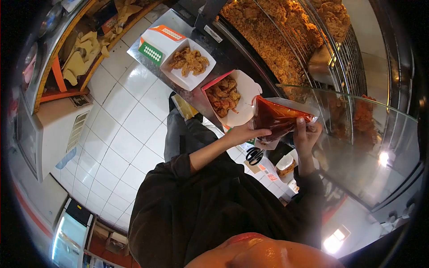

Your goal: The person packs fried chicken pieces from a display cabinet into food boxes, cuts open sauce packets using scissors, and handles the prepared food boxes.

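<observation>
A clear plastic bag of dark red sauce (278, 117) is held between my two hands, its narrow left tip at the rim of a paper box. My left hand (247, 134) grips the bag's lower left side, thumb on top and the other fingers hidden beneath. My right hand (306, 136) pinches the right end with thumb and fingers. The open white and red box (243, 100) beside the bag contains fried chicken pieces (225, 99) with some red sauce on them. Farther left stands another open white box (196, 82) with plain fried chicken pieces (191, 61).
A glass panel (357, 107) stands close to my right hand. Beyond it, a display case (286, 58) holds fried chicken and wire racks. The boxes sit on a narrow metal counter (196, 35). Another small box (287, 164) with fried food is below my hands. White tiles (129, 111) cover the floor.
</observation>
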Tool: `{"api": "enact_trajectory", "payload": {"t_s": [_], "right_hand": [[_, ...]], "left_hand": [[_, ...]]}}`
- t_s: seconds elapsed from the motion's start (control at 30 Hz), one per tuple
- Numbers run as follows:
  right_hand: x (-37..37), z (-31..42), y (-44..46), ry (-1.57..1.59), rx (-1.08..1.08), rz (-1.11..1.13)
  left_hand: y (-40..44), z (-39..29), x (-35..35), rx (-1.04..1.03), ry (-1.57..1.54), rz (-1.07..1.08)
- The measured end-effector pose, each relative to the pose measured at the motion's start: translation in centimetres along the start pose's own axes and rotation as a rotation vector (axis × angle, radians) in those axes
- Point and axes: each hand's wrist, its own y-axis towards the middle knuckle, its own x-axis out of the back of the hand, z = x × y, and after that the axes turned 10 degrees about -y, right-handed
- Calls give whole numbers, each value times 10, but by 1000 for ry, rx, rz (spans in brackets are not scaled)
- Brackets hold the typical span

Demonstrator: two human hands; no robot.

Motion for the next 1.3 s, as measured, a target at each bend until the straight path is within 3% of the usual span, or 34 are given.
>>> {"api": "enact_trajectory", "payload": {"t_s": [0.37,0.5,0.53,0.6,0.83,0.9,1.03,1.1,1.2,1.27,1.3], "right_hand": [[4,-7,-10,34,-35,20],[-1,-3,-9,26,-12,-76],[-1,-3,-8,39,-7,-69],[0,-2,-8,49,-8,-60],[3,-8,-15,169,61,-79],[6,-11,-20,218,62,-100],[3,-9,-24,355,67,-210],[0,-4,-21,370,108,-217],[1,-2,-24,370,159,-336],[6,-8,-28,383,195,-341],[7,-9,-29,388,234,-335]], "left_hand": [[0,-1,1,-106,69,-45],[1,-1,0,-164,89,-56],[1,-2,1,-164,88,-55],[-1,-7,3,69,35,23],[-9,-10,3,55,20,17],[-15,-18,-2,-102,91,0],[-37,7,9,-29,35,7],[-65,-2,14,189,240,-56],[-100,-18,32,45,426,-320],[-109,-15,59,-274,699,-564],[-104,-22,63,-268,708,-561]]}}
